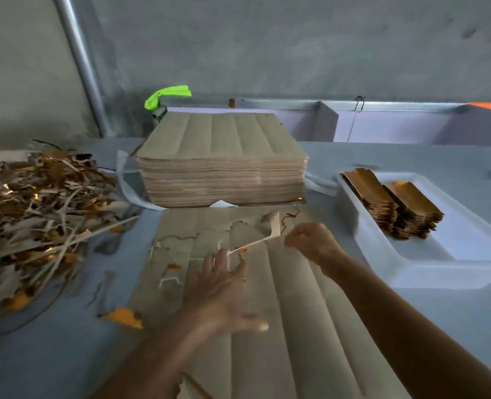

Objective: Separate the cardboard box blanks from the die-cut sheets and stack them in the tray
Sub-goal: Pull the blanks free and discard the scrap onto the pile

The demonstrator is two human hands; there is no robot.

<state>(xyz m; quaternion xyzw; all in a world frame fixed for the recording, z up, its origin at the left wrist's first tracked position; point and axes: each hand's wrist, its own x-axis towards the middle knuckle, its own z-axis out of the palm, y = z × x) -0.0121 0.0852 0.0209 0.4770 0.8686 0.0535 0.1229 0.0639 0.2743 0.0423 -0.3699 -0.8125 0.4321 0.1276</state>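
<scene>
Blank stacks (393, 205), two, side by side in one tray (428, 269).

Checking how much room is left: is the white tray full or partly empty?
Partly empty. Two stacks of blanks fill the far end of the white tray; its near floor is bare.

Sheet stack (221, 156) between scrap pile (37, 203) and tray (428, 266).
</scene>
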